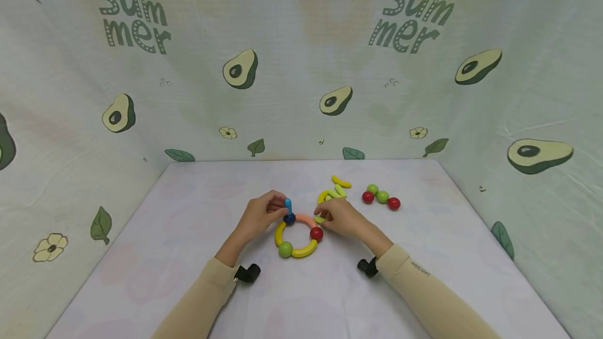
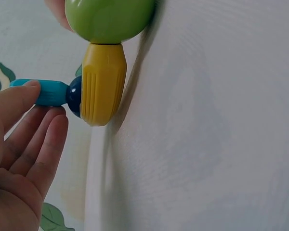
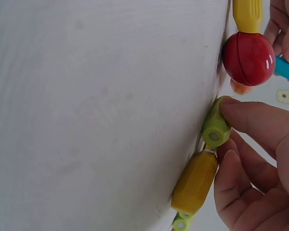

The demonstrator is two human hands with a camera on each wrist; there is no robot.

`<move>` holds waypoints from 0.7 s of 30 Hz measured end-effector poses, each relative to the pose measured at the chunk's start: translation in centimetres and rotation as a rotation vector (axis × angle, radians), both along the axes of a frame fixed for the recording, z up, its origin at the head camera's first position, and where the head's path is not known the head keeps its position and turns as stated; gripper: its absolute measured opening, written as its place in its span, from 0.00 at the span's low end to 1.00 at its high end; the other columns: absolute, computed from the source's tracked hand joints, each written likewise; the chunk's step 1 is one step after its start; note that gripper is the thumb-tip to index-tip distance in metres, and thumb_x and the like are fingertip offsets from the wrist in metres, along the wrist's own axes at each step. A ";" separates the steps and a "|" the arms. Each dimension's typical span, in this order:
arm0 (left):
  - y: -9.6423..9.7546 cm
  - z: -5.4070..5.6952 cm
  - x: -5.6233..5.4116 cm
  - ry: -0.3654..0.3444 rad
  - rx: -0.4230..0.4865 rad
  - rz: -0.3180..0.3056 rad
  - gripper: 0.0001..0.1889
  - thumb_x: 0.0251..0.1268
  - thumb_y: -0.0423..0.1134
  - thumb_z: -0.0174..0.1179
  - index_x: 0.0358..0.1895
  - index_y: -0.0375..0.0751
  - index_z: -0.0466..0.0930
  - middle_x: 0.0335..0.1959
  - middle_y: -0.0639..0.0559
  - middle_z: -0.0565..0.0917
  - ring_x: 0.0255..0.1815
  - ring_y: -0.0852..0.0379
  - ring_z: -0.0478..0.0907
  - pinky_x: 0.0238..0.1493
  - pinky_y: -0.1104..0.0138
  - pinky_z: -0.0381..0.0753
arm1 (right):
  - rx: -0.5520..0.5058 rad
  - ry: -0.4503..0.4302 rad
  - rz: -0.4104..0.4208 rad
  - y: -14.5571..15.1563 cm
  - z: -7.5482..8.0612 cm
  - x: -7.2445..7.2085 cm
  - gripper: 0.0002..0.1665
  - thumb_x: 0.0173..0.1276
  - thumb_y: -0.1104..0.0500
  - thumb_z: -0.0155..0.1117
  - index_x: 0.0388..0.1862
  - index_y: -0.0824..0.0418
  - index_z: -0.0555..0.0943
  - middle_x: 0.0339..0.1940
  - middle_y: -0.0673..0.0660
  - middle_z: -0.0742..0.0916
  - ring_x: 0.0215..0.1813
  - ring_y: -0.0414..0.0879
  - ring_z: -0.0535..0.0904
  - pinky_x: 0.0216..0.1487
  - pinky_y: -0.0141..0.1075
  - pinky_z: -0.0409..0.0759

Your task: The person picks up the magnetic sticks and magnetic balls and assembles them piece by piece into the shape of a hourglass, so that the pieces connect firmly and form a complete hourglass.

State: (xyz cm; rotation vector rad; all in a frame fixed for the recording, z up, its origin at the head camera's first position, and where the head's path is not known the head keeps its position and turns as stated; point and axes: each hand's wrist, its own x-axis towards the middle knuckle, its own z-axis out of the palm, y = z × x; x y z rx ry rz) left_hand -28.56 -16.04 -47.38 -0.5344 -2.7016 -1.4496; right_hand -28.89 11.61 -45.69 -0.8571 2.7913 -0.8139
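My left hand (image 1: 263,215) pinches a blue rod (image 1: 288,205), which stands upright on a navy ball (image 1: 289,219). That ball is part of a ring lying on the table, made of two yellow curved rods (image 1: 304,249), a green ball (image 1: 285,249), a red ball (image 1: 316,234) and a salmon curved rod (image 1: 306,218). Right of the ring, my right hand (image 1: 345,216) has thumb and fingers on a short lime-green rod (image 3: 216,124). In the right wrist view a yellow rod (image 3: 196,182) lies just beyond that piece; whether they touch I cannot tell.
Behind my right hand lie a yellow curved rod (image 1: 323,196), several lime-green rods (image 1: 340,191) and another yellow curved rod (image 1: 341,182). Farther right sit two loose green balls (image 1: 382,196) and two red balls (image 1: 393,203). Patterned cloth walls (image 1: 301,67) surround the table (image 1: 188,213).
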 end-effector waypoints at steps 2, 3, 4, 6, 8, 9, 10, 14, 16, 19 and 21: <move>0.0 0.0 0.0 -0.002 0.004 -0.004 0.13 0.72 0.40 0.71 0.55 0.50 0.83 0.45 0.58 0.89 0.47 0.60 0.87 0.53 0.65 0.88 | 0.003 0.008 0.005 0.1 0.0 0.1 0.15 0.67 0.68 0.76 0.52 0.62 0.89 0.42 0.53 0.90 0.44 0.47 0.85 0.49 0.39 0.87; 0.0 0.0 0.0 -0.003 0.005 -0.005 0.13 0.72 0.40 0.71 0.55 0.50 0.83 0.46 0.58 0.89 0.47 0.60 0.87 0.53 0.65 0.88 | 0.004 0.011 0.009 0.1 0.0 0.1 0.15 0.67 0.68 0.76 0.53 0.62 0.89 0.42 0.53 0.90 0.44 0.47 0.85 0.49 0.39 0.87; 0.0 0.0 -0.1 -0.002 0.005 -0.005 0.13 0.72 0.40 0.71 0.55 0.50 0.83 0.46 0.58 0.89 0.47 0.60 0.87 0.53 0.65 0.88 | 0.002 0.015 0.012 0.2 0.1 0.1 0.15 0.67 0.68 0.76 0.52 0.62 0.89 0.42 0.53 0.90 0.44 0.47 0.85 0.48 0.39 0.87; 0.0 0.0 -0.1 -0.002 0.002 -0.003 0.13 0.72 0.40 0.71 0.55 0.50 0.83 0.46 0.58 0.89 0.46 0.60 0.87 0.53 0.65 0.88 | -0.003 0.021 0.021 0.3 0.2 0.2 0.15 0.67 0.69 0.76 0.53 0.62 0.89 0.42 0.53 0.90 0.44 0.47 0.85 0.48 0.39 0.87; 0.0 -0.1 -0.1 0.002 -0.003 -0.001 0.13 0.72 0.40 0.71 0.55 0.50 0.83 0.45 0.58 0.89 0.46 0.60 0.87 0.53 0.65 0.88 | -0.013 0.024 0.019 0.5 0.3 0.4 0.15 0.68 0.68 0.75 0.53 0.62 0.89 0.42 0.53 0.90 0.44 0.46 0.85 0.48 0.38 0.87; 0.0 -0.1 -0.1 0.004 -0.006 0.000 0.13 0.72 0.40 0.71 0.55 0.50 0.83 0.45 0.58 0.89 0.46 0.61 0.87 0.53 0.65 0.88 | -0.021 0.022 0.014 0.6 0.4 0.4 0.15 0.68 0.68 0.75 0.54 0.62 0.89 0.42 0.52 0.90 0.44 0.45 0.85 0.48 0.37 0.87; 0.0 -0.1 -0.1 0.007 -0.008 0.001 0.13 0.72 0.40 0.71 0.55 0.51 0.83 0.45 0.59 0.89 0.46 0.61 0.87 0.53 0.65 0.88 | -0.028 0.021 0.008 0.7 0.4 0.5 0.16 0.68 0.68 0.75 0.54 0.61 0.89 0.42 0.52 0.90 0.43 0.45 0.84 0.48 0.37 0.86; 0.0 -0.2 -0.1 0.012 -0.009 0.000 0.13 0.72 0.40 0.71 0.55 0.51 0.83 0.45 0.59 0.89 0.46 0.61 0.87 0.53 0.65 0.88 | -0.065 0.019 -0.020 1.1 0.6 0.9 0.16 0.70 0.66 0.74 0.56 0.58 0.89 0.43 0.49 0.90 0.41 0.40 0.82 0.47 0.34 0.84; -0.1 -0.1 -0.1 0.014 -0.009 -0.001 0.12 0.72 0.40 0.71 0.55 0.51 0.83 0.45 0.59 0.89 0.46 0.61 0.87 0.52 0.65 0.88 | -0.085 0.021 -0.027 1.2 0.7 1.1 0.17 0.70 0.66 0.74 0.57 0.58 0.89 0.44 0.49 0.90 0.42 0.40 0.82 0.47 0.34 0.84; -0.1 -0.1 -0.1 0.016 -0.009 -0.002 0.12 0.72 0.41 0.71 0.55 0.51 0.83 0.45 0.59 0.89 0.46 0.61 0.87 0.52 0.65 0.88 | -0.115 0.025 -0.033 1.4 1.0 1.5 0.18 0.70 0.65 0.74 0.58 0.58 0.89 0.46 0.48 0.90 0.43 0.41 0.83 0.47 0.34 0.85; -0.1 -0.1 -0.1 0.016 -0.005 -0.004 0.12 0.72 0.41 0.71 0.55 0.51 0.83 0.45 0.59 0.89 0.46 0.61 0.87 0.53 0.65 0.88 | -0.135 0.030 -0.041 1.5 1.1 1.8 0.18 0.70 0.65 0.75 0.58 0.58 0.88 0.47 0.48 0.90 0.45 0.41 0.84 0.48 0.34 0.85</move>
